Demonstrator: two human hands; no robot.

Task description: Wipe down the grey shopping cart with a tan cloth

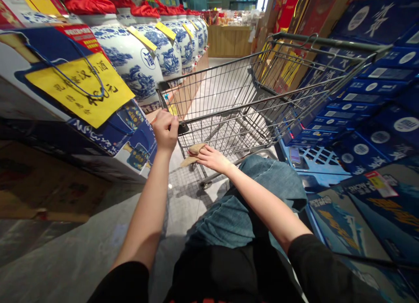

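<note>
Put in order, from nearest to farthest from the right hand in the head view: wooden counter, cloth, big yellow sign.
1. Cloth: in the right hand.
2. Big yellow sign: left side, near the front.
3. Wooden counter: far back, beyond the aisle.

Thin metal wire on the cart [248, 104] in front of me, smooth and catching the light! Soft, matt, creased cloth [197, 148] here, tan. Over to the jars [139, 61], glossy like glazed ceramic, under crumpled red fabric covers [90, 3]. Flat yellow paper on the sign [81, 89], smooth wood-look counter [225, 40], blue plastic crate [322, 179], and rumpled, matt denim on my jeans [271, 178]!
</note>
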